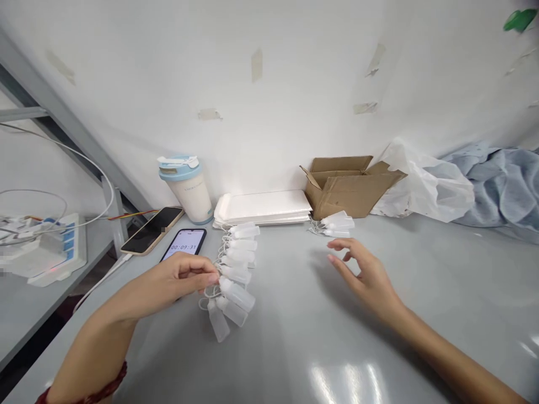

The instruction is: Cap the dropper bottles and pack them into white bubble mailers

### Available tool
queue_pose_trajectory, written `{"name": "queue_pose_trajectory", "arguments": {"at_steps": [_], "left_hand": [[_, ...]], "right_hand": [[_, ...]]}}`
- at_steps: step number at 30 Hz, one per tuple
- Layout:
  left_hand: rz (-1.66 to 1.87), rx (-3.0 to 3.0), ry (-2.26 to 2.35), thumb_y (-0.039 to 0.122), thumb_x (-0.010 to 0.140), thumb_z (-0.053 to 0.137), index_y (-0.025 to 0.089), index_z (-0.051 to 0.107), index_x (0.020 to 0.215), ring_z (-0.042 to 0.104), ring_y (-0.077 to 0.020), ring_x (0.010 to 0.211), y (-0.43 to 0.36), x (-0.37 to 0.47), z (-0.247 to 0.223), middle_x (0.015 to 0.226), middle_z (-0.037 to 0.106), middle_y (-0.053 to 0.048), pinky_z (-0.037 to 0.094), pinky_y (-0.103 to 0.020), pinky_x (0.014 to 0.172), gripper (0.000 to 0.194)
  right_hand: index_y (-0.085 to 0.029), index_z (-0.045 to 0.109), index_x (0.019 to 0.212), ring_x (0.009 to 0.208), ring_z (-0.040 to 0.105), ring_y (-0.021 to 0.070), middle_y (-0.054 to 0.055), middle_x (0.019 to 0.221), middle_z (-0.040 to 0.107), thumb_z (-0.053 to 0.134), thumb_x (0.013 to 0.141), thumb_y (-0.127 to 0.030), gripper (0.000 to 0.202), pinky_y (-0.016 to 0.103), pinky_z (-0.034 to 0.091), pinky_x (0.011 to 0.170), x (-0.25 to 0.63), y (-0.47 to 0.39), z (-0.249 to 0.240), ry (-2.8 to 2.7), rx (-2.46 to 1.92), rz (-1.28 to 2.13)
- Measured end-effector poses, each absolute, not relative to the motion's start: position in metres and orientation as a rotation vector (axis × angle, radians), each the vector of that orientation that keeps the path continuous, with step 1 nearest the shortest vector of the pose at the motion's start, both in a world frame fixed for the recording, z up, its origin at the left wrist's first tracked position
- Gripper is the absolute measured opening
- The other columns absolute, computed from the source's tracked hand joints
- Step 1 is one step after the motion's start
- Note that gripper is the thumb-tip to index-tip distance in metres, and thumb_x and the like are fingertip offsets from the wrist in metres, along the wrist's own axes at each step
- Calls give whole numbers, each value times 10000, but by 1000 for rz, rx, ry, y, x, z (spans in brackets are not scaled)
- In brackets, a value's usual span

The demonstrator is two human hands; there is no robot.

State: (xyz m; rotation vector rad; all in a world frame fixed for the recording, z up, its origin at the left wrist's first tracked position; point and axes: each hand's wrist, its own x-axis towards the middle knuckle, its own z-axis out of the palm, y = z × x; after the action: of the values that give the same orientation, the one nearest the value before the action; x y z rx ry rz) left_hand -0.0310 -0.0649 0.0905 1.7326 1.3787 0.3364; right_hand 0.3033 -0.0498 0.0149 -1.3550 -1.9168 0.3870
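Note:
My left hand (191,276) is closed in a pinch at the neck and cord loop of a small translucent white bottle-shaped piece (238,294). Similar looped pieces (242,247) lie in an overlapping column on the grey table, running away from me; a few fan out at the near end (219,322). On the other side, my right hand (366,275) hovers over the tabletop, thumb and index finger apart, holding nothing. Just beyond its fingertips rests a smaller group of the same pieces (338,223), in front of an open cardboard box (349,193).
Flat white packets (265,207) are stacked against the wall. Left of them stand a cup with a blue lid (187,191), a phone (152,230) and another phone showing a timer (185,241). A plastic bag (433,188) and blue cloth (505,188) lie at right.

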Motion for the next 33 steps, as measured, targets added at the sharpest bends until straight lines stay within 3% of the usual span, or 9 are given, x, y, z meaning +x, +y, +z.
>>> {"name": "queue_pose_trajectory", "arguments": {"at_steps": [6, 12, 15, 20, 23, 28, 33], "left_hand": [[222, 1624, 1431, 475, 828, 502, 170, 551, 603, 244, -84, 458, -59, -42, 83, 513, 357, 53, 181, -215, 441, 383], [140, 1594, 1486, 491, 810, 489, 169, 532, 554, 248, -88, 432, -56, -42, 73, 434, 303, 69, 176, -213, 440, 413], [149, 1608, 1578, 510, 803, 456, 172, 496, 508, 268, -92, 421, -54, -41, 69, 416, 323, 61, 202, -217, 447, 451], [376, 1699, 1954, 486, 796, 395, 182, 525, 599, 285, -113, 453, -52, -34, 66, 468, 310, 61, 209, -227, 460, 385], [627, 1871, 2065, 430, 809, 380, 195, 409, 542, 300, -120, 507, -55, -21, 64, 504, 289, 55, 228, -229, 485, 357], [767, 1975, 1874, 375, 841, 394, 207, 217, 552, 226, -103, 492, -67, 9, 57, 514, 211, 67, 208, -228, 468, 378], [789, 2110, 1657, 324, 868, 391, 207, 205, 568, 215, -96, 474, -75, 24, 47, 504, 215, 75, 202, -233, 465, 371]], "right_hand": [[-190, 519, 1094, 1001, 527, 269, 120, 1064, 583, 456, 890, -270, 227, 408, 474, 775, 323, -26, 3, -2017, -1299, -49], [-173, 473, 1199, 1062, 488, 300, 144, 1140, 551, 417, 885, -236, 325, 467, 446, 859, 330, -19, -4, -2069, -1323, -164], [-160, 494, 1175, 1064, 477, 307, 153, 1141, 549, 413, 880, -227, 313, 473, 447, 860, 332, -17, -8, -2114, -1341, -161], [-166, 535, 1105, 1004, 506, 290, 136, 1027, 582, 426, 878, -240, 263, 448, 464, 838, 334, -16, -11, -2131, -1363, -154], [-171, 535, 1112, 1022, 502, 288, 137, 1066, 573, 422, 877, -234, 268, 436, 460, 846, 334, -15, -13, -2152, -1371, -171], [-139, 542, 1115, 1003, 510, 313, 165, 1076, 583, 414, 871, -216, 286, 443, 467, 780, 334, -15, -17, -2194, -1444, -246], [-112, 532, 1138, 1005, 503, 314, 186, 1119, 566, 407, 868, -163, 302, 417, 458, 739, 333, -12, -16, -2216, -1505, -368]]}}
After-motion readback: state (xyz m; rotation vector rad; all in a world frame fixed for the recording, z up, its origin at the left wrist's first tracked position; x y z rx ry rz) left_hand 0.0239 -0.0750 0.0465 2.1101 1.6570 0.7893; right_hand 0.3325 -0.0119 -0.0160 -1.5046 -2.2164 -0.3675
